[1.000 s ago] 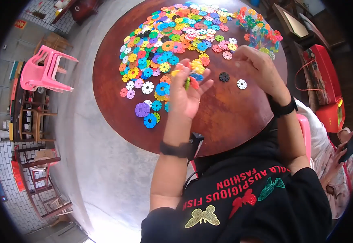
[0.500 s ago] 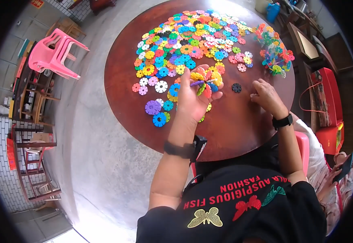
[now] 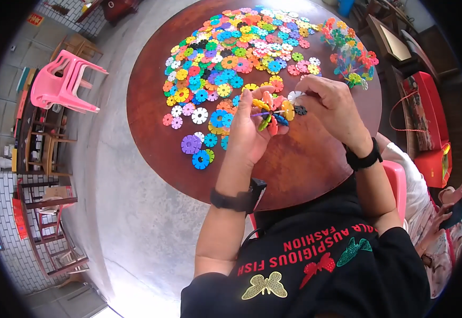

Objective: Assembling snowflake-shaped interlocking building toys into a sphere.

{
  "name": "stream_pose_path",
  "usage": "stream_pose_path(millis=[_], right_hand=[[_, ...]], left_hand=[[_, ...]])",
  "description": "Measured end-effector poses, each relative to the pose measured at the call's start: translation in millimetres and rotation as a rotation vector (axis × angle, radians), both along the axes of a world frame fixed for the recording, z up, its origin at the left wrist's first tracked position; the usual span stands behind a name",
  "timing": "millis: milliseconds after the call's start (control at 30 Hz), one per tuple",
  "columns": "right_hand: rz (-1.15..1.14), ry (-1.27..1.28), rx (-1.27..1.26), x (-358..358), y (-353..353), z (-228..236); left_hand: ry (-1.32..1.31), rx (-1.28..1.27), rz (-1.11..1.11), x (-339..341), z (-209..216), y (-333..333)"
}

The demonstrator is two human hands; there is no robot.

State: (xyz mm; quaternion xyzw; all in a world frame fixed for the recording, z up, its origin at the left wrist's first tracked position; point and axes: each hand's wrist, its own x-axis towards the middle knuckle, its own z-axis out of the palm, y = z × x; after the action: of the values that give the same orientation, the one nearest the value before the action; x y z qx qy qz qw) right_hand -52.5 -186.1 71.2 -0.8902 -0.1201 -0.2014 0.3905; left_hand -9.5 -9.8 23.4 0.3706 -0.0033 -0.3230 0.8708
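Observation:
My left hand [image 3: 246, 135] is closed around a small cluster of interlocked plastic flower discs [image 3: 274, 112] in several colours, held above the round table. Close by on its right, my right hand [image 3: 339, 108] pinches a white flower disc [image 3: 295, 96] at the fingertips. A black flower disc [image 3: 300, 111] lies just under those fingertips. Beyond both hands, many loose flower discs [image 3: 231, 62] spread over the far left of the table, with a purple one [image 3: 190, 144] and a blue one [image 3: 201, 159] nearest me.
A larger assembly of joined discs [image 3: 350, 62] stands on the right side of the dark red table [image 3: 316, 175]. Stacked pink stools [image 3: 64, 82] are on the floor at left. At right, a red bag [image 3: 426, 114] sits near a seated person holding a phone [image 3: 456, 213].
My right hand has moved left and up to the cluster, and a white disc now shows in its fingers. My left hand still holds the cluster. The view has shifted slightly.

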Motion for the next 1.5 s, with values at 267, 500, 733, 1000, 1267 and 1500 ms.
stream_pose_path(millis=[267,500,733,1000,1267,1500], right_hand=[[-0.02,0.058,0.036,-5.0,2.9,-0.7],[0.019,0.09,-0.023,-7.7,3.3,-0.8],[0.042,0.039,-0.105,-8.7,4.5,-0.4],[0.038,0.018,-0.081,-9.6,9.3,-5.2],[0.033,0.067,-0.141,-13.7,10.0,-6.7],[0.02,0.056,-0.178,-15.5,13.7,-6.6]], left_hand=[[-0.134,0.145,0.011,-5.8,-1.5,-3.5],[-0.161,0.228,0.024,-4.9,-1.6,-4.6],[-0.176,0.252,0.049,-6.4,-4.9,-7.3],[-0.127,0.222,0.009,-6.2,-4.0,-7.7],[-0.134,0.215,0.028,-7.2,-8.1,-7.0],[-0.209,0.191,0.068,-8.3,-14.2,-9.4]])
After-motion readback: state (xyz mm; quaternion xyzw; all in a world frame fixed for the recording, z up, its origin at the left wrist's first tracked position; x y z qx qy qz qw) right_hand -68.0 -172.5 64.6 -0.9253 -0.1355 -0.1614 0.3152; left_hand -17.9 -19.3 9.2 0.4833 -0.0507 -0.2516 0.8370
